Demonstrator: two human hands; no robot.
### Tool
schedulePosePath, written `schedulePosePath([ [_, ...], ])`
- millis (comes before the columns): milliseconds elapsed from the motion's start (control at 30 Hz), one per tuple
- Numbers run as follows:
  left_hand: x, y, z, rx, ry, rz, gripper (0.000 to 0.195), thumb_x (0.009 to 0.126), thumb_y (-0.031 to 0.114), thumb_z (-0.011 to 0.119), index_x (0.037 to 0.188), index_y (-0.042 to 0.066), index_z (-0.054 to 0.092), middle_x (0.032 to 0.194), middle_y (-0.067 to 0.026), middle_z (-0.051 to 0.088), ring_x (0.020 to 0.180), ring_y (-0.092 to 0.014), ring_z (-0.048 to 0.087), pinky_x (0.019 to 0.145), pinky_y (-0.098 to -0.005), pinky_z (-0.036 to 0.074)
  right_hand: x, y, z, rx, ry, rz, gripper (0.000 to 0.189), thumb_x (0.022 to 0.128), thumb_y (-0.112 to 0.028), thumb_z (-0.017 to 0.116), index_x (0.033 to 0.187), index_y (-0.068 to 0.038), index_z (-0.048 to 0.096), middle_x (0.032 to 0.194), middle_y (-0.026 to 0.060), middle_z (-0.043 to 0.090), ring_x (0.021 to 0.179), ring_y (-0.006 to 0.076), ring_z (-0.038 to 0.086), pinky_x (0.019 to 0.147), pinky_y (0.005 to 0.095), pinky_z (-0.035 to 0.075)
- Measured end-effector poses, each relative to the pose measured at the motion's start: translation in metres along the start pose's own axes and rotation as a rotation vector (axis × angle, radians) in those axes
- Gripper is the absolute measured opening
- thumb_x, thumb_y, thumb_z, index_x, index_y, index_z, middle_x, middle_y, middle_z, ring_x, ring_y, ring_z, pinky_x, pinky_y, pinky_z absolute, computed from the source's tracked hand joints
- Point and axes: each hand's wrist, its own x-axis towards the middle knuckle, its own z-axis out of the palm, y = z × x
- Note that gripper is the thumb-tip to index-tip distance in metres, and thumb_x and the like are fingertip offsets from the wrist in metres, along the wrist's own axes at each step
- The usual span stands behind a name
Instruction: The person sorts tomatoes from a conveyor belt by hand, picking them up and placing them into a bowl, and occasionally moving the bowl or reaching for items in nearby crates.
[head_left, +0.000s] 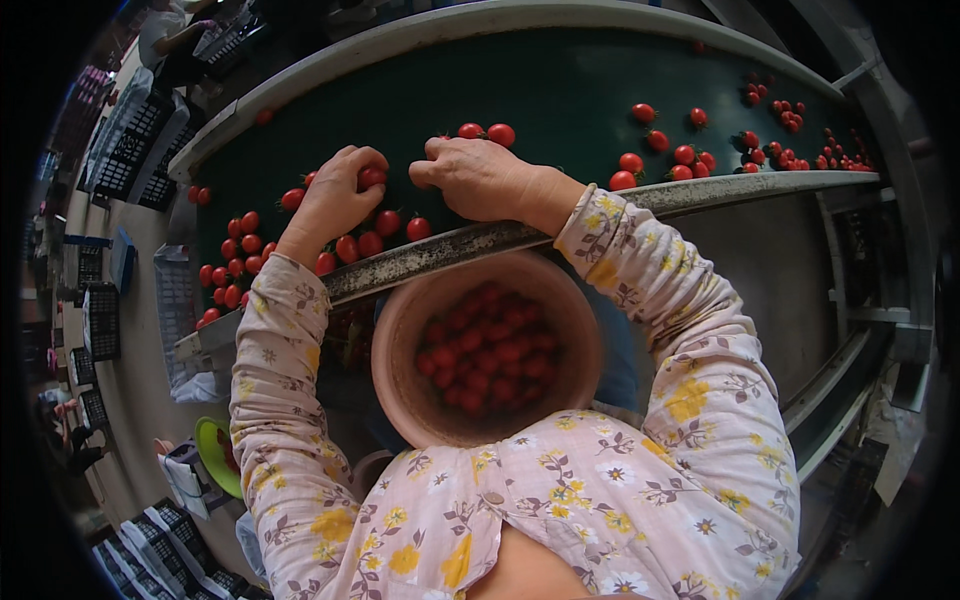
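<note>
Small red tomatoes lie on a green conveyor belt (555, 82). My left hand (341, 187), over the belt at left, has its thumb and fingers around a red tomato (371, 177); more tomatoes (370, 244) lie just below it. My right hand (480, 176) reaches palm down over the belt's near edge, fingers bent; two tomatoes (501, 135) show just beyond its knuckles, and whether it holds anything is hidden. Beneath the near rail, against my body, a pink plastic tub (390, 375) has many red tomatoes (487, 352) in it.
A worn metal rail (442, 255) edges the belt's near side. Further tomatoes (682, 155) are scattered at right, and others cluster (236, 247) at left. Black crates (139, 142) and a green basin (214, 457) stand on the left. A person (161, 37) is at the upper left.
</note>
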Motion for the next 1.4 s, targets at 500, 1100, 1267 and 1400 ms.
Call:
schedulePosePath([
  [500,-0.079,0.158,0.008,-0.370,-0.216,0.014,0.017,0.075,-0.003,0.067,0.090,0.003,0.060,0.082,-0.0085,0.055,0.072,-0.023,0.058,0.064,-0.0301,0.047,-0.158,-0.021,0.022,0.543,0.054,-0.118,0.014,0.081,-0.011,0.063,0.093,-0.008,0.057,0.093,0.0117,0.058,0.082,0.0311,0.061,0.071,0.0414,0.051],
  [1100,-0.080,0.157,0.036,-0.153,0.476,-0.049,0.028,0.082,-0.006,0.063,0.108,0.004,0.063,0.106,-0.0085,0.061,0.072,-0.014,0.057,0.062,-0.0249,0.046,-0.312,0.263,-0.079,-0.116,0.304,1.211,0.044,0.086,-0.014,0.056,0.130,-0.016,0.054,0.126,0.0185,0.054,0.118,0.0352,0.055,0.101,0.0439,0.044],
  [1267,-0.054,0.135,0.038,-0.091,0.542,-0.161,0.022,0.087,-0.001,0.062,0.108,0.005,0.064,0.108,-0.0071,0.062,0.079,-0.011,0.059,0.066,-0.0242,0.047,-0.276,0.261,-0.082,-0.165,0.159,1.120,0.037,0.087,-0.010,0.054,0.123,-0.014,0.059,0.124,0.0165,0.056,0.117,0.0340,0.057,0.098,0.0416,0.047],
  [1400,-0.030,0.125,0.046,-0.219,0.548,-0.203,0.020,0.088,0.003,0.063,0.107,0.004,0.065,0.105,-0.0064,0.062,0.076,-0.010,0.059,0.061,-0.0231,0.048,-0.258,0.254,-0.080,-0.068,0.162,0.909,0.030,0.086,-0.012,0.057,0.115,-0.009,0.060,0.116,0.0152,0.059,0.110,0.0324,0.059,0.095,0.0401,0.047],
])
